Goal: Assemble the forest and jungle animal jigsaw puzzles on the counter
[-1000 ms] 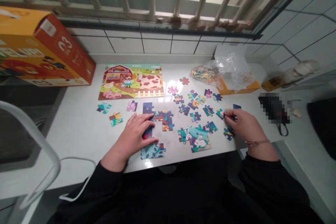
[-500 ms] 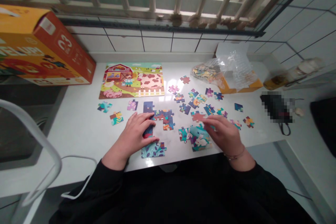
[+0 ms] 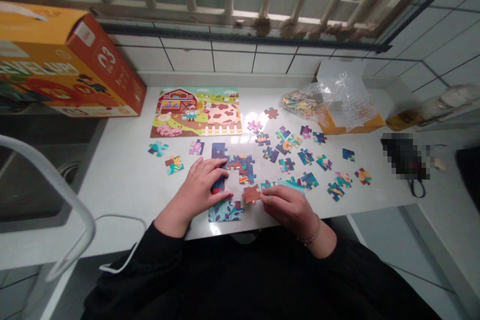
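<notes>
Between its thumb and fingers my right hand (image 3: 287, 205) pinches a brown puzzle piece (image 3: 251, 193), held just right of the joined pieces. My left hand (image 3: 204, 185) lies with fingers apart over the left edge of a partly joined puzzle (image 3: 245, 164), covering some of it. Its lower corner, a teal leafy section (image 3: 226, 211), shows below my left thumb. Another joined teal section (image 3: 279, 185) is mostly hidden behind my right hand. Several loose puzzle pieces (image 3: 306, 156) are scattered beyond and to the right of my hands.
A finished farm puzzle (image 3: 197, 112) lies at the back. An orange box (image 3: 112, 70) stands at the left by the sink. At the back right are a bag of pieces (image 3: 303, 105) and a yellow tray (image 3: 365, 125). A white cable (image 3: 80, 210) loops at the left.
My right hand has carried the brown piece left, from above the loose pieces to beside the joined puzzle. The left hand stays on the puzzle. The view has shifted slightly.
</notes>
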